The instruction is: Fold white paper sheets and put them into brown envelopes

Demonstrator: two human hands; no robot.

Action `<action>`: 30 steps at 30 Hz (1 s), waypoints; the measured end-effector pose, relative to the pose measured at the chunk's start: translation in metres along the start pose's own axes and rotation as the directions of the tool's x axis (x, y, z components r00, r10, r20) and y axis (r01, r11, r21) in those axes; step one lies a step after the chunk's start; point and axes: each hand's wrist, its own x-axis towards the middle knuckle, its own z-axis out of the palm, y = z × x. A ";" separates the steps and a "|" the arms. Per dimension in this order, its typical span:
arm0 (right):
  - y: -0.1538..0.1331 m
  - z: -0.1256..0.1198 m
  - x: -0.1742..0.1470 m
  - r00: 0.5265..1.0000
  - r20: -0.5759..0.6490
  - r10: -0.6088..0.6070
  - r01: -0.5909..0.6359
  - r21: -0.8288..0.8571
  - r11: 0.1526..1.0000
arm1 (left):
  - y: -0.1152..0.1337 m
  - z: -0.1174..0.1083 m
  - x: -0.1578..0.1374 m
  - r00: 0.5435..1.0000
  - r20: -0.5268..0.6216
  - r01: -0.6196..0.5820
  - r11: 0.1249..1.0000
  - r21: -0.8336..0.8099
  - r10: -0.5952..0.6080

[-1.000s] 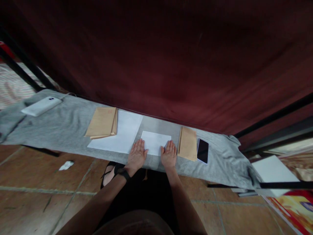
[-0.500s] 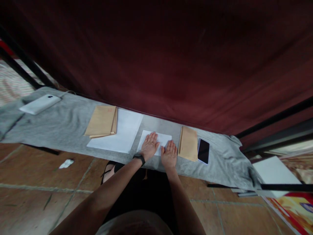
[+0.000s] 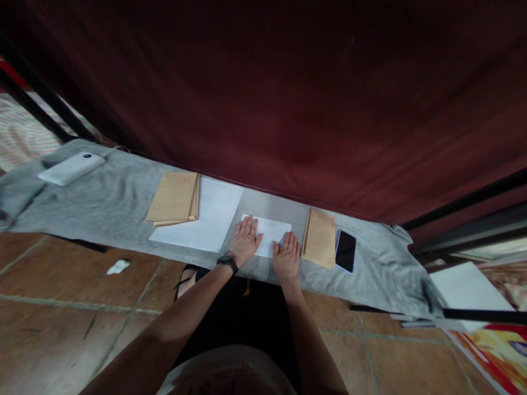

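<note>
A small white sheet of paper, which looks folded, lies on the grey cloth in front of me. My left hand rests flat on its left part, fingers stretched out, a dark band round the wrist. On its right end my right hand is laid flat, thumb apart. To the left, larger white paper lies under a stack of brown envelopes. More brown envelopes sit close to the right of my right hand.
A dark-screened phone lies right of the envelopes. A white device with a cable is at the far left of the cloth-covered narrow surface. Behind it hangs a dark red curtain. Crumpled white paper lies on the tiled floor.
My left hand has slid left across the small paper, baring more of its middle. My right hand stays at the right end. The whole view has shifted slightly.
</note>
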 end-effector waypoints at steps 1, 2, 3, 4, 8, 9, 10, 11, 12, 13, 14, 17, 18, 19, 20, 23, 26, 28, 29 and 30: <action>0.000 0.000 0.000 1.000 -0.006 0.005 -0.005 0.007 1.000 | 0.000 -0.001 -0.001 1.000 0.002 0.003 1.000 0.001 -0.003; 0.000 0.000 0.001 1.000 -0.013 0.012 -0.012 0.011 1.000 | 0.001 -0.001 -0.001 1.000 0.006 0.005 1.000 0.001 -0.005; 0.000 0.000 0.002 1.000 -0.019 0.020 -0.019 0.015 1.000 | 0.001 -0.002 -0.001 1.000 0.010 0.008 1.000 -0.001 -0.008; -0.002 0.000 0.004 0.999 -0.022 0.024 -0.024 0.019 1.000 | 0.002 -0.002 -0.001 1.000 0.013 0.011 1.000 -0.004 -0.011; -0.017 0.003 0.019 0.998 0.027 -0.064 0.061 0.096 0.993 | 0.002 -0.002 -0.001 1.000 0.010 0.016 1.000 -0.024 -0.016; -0.023 0.004 0.024 0.993 0.054 -0.109 0.101 0.132 0.986 | 0.002 -0.001 -0.001 1.000 0.008 0.012 1.000 -0.028 -0.012; -0.029 0.006 0.029 0.984 0.084 -0.155 0.140 0.163 0.977 | 0.002 -0.001 -0.001 1.000 0.006 0.008 1.000 -0.030 -0.008; -0.035 0.008 0.033 0.976 0.113 -0.188 0.166 0.182 0.969 | 0.002 -0.001 -0.001 1.000 0.005 0.004 0.999 -0.032 -0.004; -0.040 0.010 0.037 0.970 0.139 -0.200 0.172 0.185 0.967 | 0.001 -0.001 -0.001 1.000 0.006 0.004 0.999 -0.033 -0.004; -0.044 0.012 0.040 0.966 0.163 -0.199 0.169 0.180 0.969 | 0.001 -0.001 -0.001 1.000 0.011 0.006 0.999 -0.035 -0.006; -0.047 0.013 0.042 0.965 0.182 -0.188 0.158 0.169 0.973 | 0.002 -0.001 -0.001 1.000 0.018 0.010 0.999 -0.037 -0.010; -0.048 0.017 0.045 0.965 0.204 -0.164 0.137 0.136 0.981 | 0.003 -0.001 0.000 0.999 0.043 0.026 0.998 -0.055 -0.023; -0.046 0.017 0.045 0.965 0.202 -0.166 0.141 0.132 0.981 | 0.003 -0.001 0.000 0.999 0.048 0.028 0.998 -0.061 -0.025; -0.045 0.018 0.045 0.966 0.197 -0.168 0.145 0.128 0.981 | 0.003 -0.001 0.000 0.998 0.049 0.029 0.998 -0.062 -0.026; -0.043 0.018 0.045 0.967 0.192 -0.167 0.144 0.124 0.982 | 0.003 0.000 0.000 0.999 0.047 0.028 0.998 -0.059 -0.025; -0.038 0.019 0.046 0.975 0.176 -0.137 0.119 0.107 0.987 | 0.003 0.001 -0.001 0.999 0.039 0.021 0.999 -0.028 -0.020; -0.034 0.020 0.046 0.983 0.149 -0.109 0.098 0.081 0.992 | 0.003 0.001 -0.002 0.999 0.036 0.022 1.000 -0.013 -0.022; -0.030 0.021 0.046 0.987 0.121 -0.102 0.095 0.061 0.994 | 0.004 0.000 -0.002 0.999 0.033 0.026 1.000 -0.005 -0.026; -0.028 0.021 0.045 0.990 0.103 -0.098 0.093 0.052 0.994 | 0.004 0.000 -0.002 0.999 0.032 0.029 1.000 0.001 -0.029; -0.026 0.022 0.045 0.992 0.084 -0.094 0.091 0.045 0.995 | 0.005 -0.001 -0.002 0.999 0.030 0.032 0.999 0.006 -0.032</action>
